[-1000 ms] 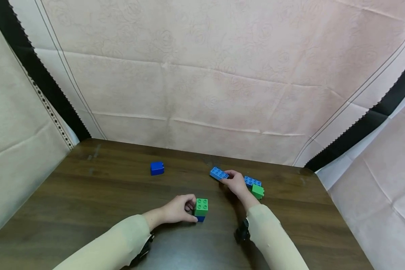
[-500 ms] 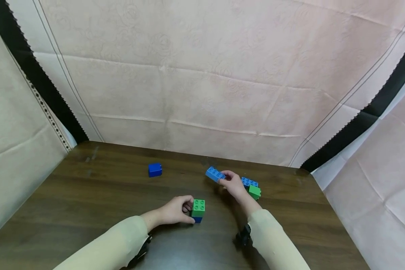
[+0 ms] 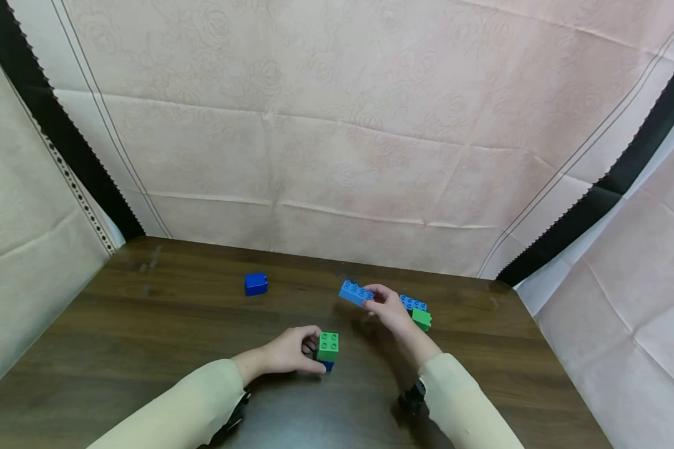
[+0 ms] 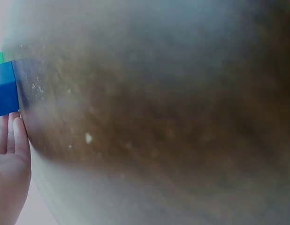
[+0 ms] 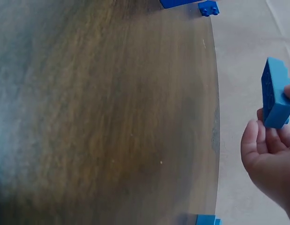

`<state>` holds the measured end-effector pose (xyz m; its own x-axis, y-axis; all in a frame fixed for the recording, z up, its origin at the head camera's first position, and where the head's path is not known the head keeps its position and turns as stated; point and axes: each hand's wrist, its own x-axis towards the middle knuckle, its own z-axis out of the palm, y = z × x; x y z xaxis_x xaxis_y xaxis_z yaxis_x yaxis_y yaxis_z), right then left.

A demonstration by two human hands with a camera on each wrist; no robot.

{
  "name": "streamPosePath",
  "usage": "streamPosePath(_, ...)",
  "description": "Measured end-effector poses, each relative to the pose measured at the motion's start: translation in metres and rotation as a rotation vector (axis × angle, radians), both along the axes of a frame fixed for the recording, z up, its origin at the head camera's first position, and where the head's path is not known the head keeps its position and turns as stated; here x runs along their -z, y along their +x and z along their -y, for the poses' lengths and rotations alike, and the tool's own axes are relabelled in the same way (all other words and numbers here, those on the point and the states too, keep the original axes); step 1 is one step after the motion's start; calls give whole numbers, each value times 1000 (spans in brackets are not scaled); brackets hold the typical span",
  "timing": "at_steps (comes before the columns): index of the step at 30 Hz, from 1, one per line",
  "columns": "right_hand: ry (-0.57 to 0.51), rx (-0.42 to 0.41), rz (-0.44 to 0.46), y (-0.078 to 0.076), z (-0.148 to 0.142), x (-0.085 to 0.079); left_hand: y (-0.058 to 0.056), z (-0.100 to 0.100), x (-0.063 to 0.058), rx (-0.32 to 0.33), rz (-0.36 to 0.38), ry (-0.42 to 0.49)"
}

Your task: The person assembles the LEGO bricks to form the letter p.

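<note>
In the head view my right hand (image 3: 389,310) pinches one end of a long light-blue toy brick (image 3: 352,292), held clear of the table with its studs up. The right wrist view shows this light-blue brick (image 5: 277,93) between thumb and fingers. My left hand (image 3: 286,350) holds a small stack, thumb low at its near side and fingers curled at its left. A green brick (image 3: 328,345) tops the stack over a dark blue brick (image 3: 329,366). The left wrist view shows the lower blue brick (image 4: 4,91) above the fingertips.
A blue brick (image 3: 256,284) lies alone at the back left. Right of my right hand sit another light-blue brick (image 3: 413,303) and a green brick (image 3: 422,319), close together. The brown wooden table (image 3: 191,312) ends at a pale cloth wall (image 3: 326,156).
My right hand has lifted the light-blue brick off the table and shifted it slightly left. My left hand stays at the stack. The head view has tilted a little.
</note>
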<state>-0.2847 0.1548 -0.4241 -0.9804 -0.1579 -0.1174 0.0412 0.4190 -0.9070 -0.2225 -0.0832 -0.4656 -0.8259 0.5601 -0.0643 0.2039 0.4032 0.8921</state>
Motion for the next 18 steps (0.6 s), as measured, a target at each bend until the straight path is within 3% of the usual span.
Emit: streamPosePath(18, -17, -213, -109, 11, -10, -7, 1, -1, -1, -13, -59, 25)
